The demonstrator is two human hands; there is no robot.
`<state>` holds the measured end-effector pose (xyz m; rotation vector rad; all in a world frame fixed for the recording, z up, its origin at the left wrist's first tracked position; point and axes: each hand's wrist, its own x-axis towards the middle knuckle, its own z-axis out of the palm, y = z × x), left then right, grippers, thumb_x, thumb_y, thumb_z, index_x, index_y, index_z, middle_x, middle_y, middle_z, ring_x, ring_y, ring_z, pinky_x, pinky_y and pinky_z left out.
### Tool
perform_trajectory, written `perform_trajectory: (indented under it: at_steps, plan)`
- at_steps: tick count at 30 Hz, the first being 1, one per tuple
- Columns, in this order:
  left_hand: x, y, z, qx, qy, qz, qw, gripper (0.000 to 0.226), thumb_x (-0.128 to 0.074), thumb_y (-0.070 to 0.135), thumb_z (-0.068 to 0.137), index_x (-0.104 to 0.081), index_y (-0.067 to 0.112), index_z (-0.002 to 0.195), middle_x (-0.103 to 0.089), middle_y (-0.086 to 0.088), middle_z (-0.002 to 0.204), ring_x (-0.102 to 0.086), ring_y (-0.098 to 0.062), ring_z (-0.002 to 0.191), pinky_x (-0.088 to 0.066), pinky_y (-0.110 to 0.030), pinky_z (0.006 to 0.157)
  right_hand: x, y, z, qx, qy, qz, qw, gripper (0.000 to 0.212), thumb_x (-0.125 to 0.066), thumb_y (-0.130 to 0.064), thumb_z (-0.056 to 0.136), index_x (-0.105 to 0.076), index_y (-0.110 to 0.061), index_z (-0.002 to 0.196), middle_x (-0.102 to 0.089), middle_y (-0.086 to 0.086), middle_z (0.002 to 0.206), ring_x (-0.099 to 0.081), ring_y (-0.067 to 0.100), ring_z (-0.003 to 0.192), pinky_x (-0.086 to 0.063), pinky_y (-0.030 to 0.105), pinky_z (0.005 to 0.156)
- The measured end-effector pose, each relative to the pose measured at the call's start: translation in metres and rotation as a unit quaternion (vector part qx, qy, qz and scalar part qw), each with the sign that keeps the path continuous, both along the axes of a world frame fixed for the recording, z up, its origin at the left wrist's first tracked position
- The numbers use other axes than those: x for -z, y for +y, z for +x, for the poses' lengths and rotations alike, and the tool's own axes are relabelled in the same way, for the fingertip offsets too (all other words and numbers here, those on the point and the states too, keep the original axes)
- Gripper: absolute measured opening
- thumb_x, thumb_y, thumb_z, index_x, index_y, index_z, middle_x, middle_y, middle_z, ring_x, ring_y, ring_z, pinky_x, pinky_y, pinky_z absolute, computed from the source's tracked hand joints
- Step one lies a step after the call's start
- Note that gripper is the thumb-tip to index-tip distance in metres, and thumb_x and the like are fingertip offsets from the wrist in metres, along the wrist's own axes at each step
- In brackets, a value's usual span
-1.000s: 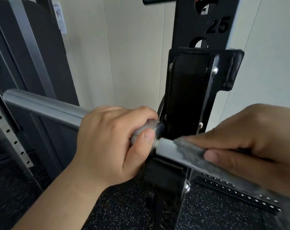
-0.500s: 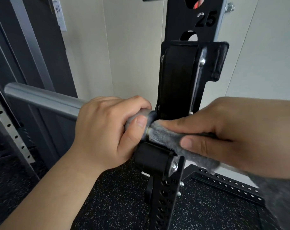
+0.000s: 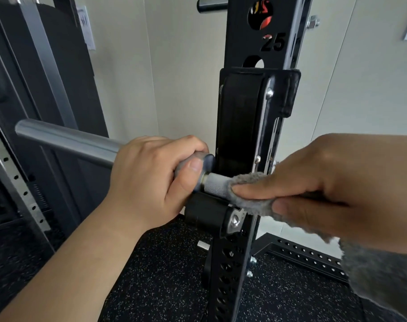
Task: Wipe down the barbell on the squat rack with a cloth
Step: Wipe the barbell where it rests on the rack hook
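One silver barbell [image 3: 65, 140], knurled near its collar, rests on the black rack [image 3: 242, 126]. The left hand [image 3: 151, 180] grips its sleeve; the right hand [image 3: 325, 189] pinches one grey cloth [image 3: 251, 201] around it

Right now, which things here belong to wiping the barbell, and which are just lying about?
Job: barbell, cloth, left hand gripping the barbell, right hand holding the cloth on it, black rack hook under it.
Just there: holed silver post, wall notice, speckled floor.

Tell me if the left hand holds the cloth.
No, the left hand grips the bare barbell, while the right hand pinches the cloth against it.
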<state>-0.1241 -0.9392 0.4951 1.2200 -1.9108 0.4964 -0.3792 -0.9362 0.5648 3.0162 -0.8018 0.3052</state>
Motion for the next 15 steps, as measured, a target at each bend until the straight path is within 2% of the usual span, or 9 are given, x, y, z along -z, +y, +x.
perform_trajectory:
  at_steps: [3,4,6,9,10,11,15]
  plan:
    - [-0.001,0.002,0.0,0.0,-0.001,-0.001,1.0,0.05,-0.026,0.048,0.102,-0.07,0.026,0.098,-0.059,0.003,0.064,-0.059,-0.023,0.065,-0.039,-0.039,0.061,0.009,-0.008,0.009,0.011,-0.013,-0.004,1.0,0.052,-0.029,-0.064,0.094,-0.035,-0.067,0.146,-0.059,-0.027,0.061,-0.061,-0.009,0.057,-0.05,0.015,0.059]
    - [-0.001,0.002,-0.001,0.001,-0.002,-0.001,1.0,0.05,-0.026,0.048,0.102,-0.07,0.026,0.098,-0.059,0.004,0.064,-0.059,-0.022,0.065,-0.038,-0.038,0.061,0.008,-0.012,0.012,0.019,-0.029,-0.008,0.999,0.052,-0.026,-0.065,0.094,-0.031,-0.069,0.146,-0.06,-0.026,0.063,-0.06,-0.009,0.059,-0.048,0.013,0.06]
    - [-0.001,0.003,0.0,0.0,-0.005,-0.005,1.0,0.049,-0.027,0.047,0.102,-0.07,0.025,0.099,-0.059,0.004,0.065,-0.059,-0.022,0.065,-0.038,-0.038,0.06,0.001,-0.008,0.013,0.012,-0.016,0.01,1.0,0.052,-0.03,-0.06,0.093,-0.036,-0.069,0.143,-0.059,-0.026,0.064,-0.059,-0.014,0.066,-0.042,0.009,0.058]
    - [0.0,0.003,0.0,0.001,-0.004,-0.007,1.0,0.047,-0.028,0.046,0.102,-0.07,0.025,0.098,-0.055,0.006,0.063,-0.057,-0.021,0.064,-0.035,-0.036,0.06,-0.008,0.009,0.001,-0.018,0.01,0.029,0.999,0.04,-0.041,-0.051,0.096,-0.061,-0.061,0.13,-0.057,-0.028,0.058,-0.061,-0.01,0.056,-0.044,0.005,0.054]
    - [0.0,0.003,0.0,0.0,-0.004,-0.007,1.0,0.047,-0.028,0.047,0.102,-0.07,0.025,0.098,-0.055,0.006,0.062,-0.057,-0.02,0.064,-0.035,-0.036,0.06,-0.007,0.011,0.0,-0.014,0.006,0.022,1.0,0.039,-0.04,-0.051,0.096,-0.063,-0.06,0.127,-0.058,-0.028,0.06,-0.061,-0.008,0.054,-0.046,0.007,0.054]
    - [-0.001,0.003,0.0,-0.003,-0.004,-0.005,1.0,0.047,-0.028,0.047,0.102,-0.07,0.026,0.098,-0.056,0.006,0.063,-0.057,-0.021,0.064,-0.035,-0.036,0.06,-0.006,0.008,-0.001,-0.015,0.01,0.005,1.0,0.041,-0.039,-0.053,0.096,-0.06,-0.062,0.13,-0.061,-0.027,0.064,-0.062,-0.007,0.057,-0.048,0.01,0.055]
    - [-0.002,0.004,0.001,-0.001,-0.009,0.01,1.0,0.052,-0.025,0.055,0.102,-0.069,0.028,0.102,-0.064,0.004,0.07,-0.063,-0.022,0.069,-0.041,-0.038,0.061,0.003,-0.003,0.011,0.001,0.02,0.007,1.0,0.054,-0.034,-0.058,0.097,-0.024,-0.066,0.15,-0.067,-0.022,0.084,-0.065,-0.003,0.072,-0.056,0.023,0.072]
